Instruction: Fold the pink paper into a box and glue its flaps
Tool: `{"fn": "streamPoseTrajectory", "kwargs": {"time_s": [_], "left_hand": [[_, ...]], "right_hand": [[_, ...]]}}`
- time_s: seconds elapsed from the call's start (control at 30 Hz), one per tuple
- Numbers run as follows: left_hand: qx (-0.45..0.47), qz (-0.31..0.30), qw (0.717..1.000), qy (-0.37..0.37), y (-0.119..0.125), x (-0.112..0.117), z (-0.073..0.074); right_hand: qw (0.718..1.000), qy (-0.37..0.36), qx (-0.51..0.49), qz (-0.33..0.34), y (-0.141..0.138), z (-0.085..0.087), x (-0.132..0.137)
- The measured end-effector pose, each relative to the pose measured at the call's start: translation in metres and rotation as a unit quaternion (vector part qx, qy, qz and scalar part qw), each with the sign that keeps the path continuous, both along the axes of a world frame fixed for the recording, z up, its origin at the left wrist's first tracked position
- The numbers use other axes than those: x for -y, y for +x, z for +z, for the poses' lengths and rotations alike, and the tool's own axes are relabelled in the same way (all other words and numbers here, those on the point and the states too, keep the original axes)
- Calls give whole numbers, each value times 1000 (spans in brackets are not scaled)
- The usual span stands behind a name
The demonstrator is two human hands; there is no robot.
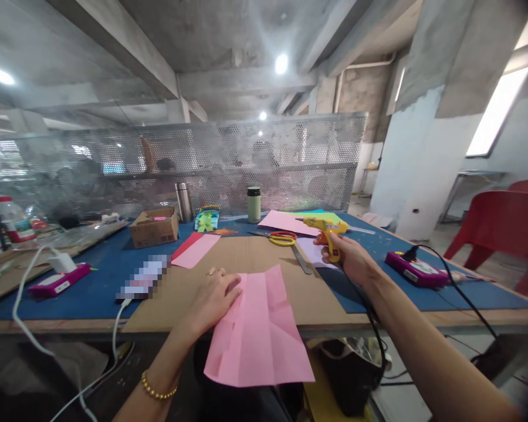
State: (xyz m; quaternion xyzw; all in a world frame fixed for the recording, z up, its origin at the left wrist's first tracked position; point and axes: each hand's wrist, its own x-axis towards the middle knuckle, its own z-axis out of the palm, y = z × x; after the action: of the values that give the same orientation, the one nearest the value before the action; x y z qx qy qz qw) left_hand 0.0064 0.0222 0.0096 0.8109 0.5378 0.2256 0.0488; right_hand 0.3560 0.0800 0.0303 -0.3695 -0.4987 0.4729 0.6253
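My left hand (216, 299) is closed on the left edge of a creased pink sheet of paper (257, 328), its fingers bent over the folded strip. The sheet has several lengthwise folds and hangs past the table's front edge. In my right hand (349, 255) is a yellow hot glue gun (333, 243), gripped by its handle and raised above the table with the nozzle pointing left. Its black cord runs down past the table edge. Yellow-and-red scissors (283, 238) and a metal ruler (301, 260) lie beyond the sheet on a brown cardboard (242, 258).
Purple power strips (416, 269) with cords sit at right and left. A phone (146, 278) charges on the left. Behind stand a cardboard box (154, 227), a steel flask (183, 202) and a green bottle (254, 205). Pink paper (286, 222) lies at the back.
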Motion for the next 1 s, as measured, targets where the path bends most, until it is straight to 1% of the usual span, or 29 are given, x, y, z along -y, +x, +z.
{"fn": "streamPoseTrajectory", "kwargs": {"time_s": [0.27, 0.4, 0.47, 0.57, 0.8, 1.0], "left_hand": [[-28, 2, 999, 39, 5, -4, -7], [-43, 4, 998, 40, 7, -5, -10], [-50, 11, 998, 38, 8, -5, -11], [-58, 21, 998, 28, 10, -3, -11], [-67, 16, 997, 44, 13, -4, -15], [-81, 7, 995, 56, 15, -11, -22]], "right_hand": [[1000, 1, 0, 7, 5, -3, -3], [1000, 6, 1, 6, 5, -4, -2], [1000, -1, 1, 6, 5, -4, -1], [1000, 6, 8, -4, 4, -4, 1], [1000, 11, 18, -13, 4, -7, 1], [1000, 8, 21, -14, 2, -4, 5]]}}
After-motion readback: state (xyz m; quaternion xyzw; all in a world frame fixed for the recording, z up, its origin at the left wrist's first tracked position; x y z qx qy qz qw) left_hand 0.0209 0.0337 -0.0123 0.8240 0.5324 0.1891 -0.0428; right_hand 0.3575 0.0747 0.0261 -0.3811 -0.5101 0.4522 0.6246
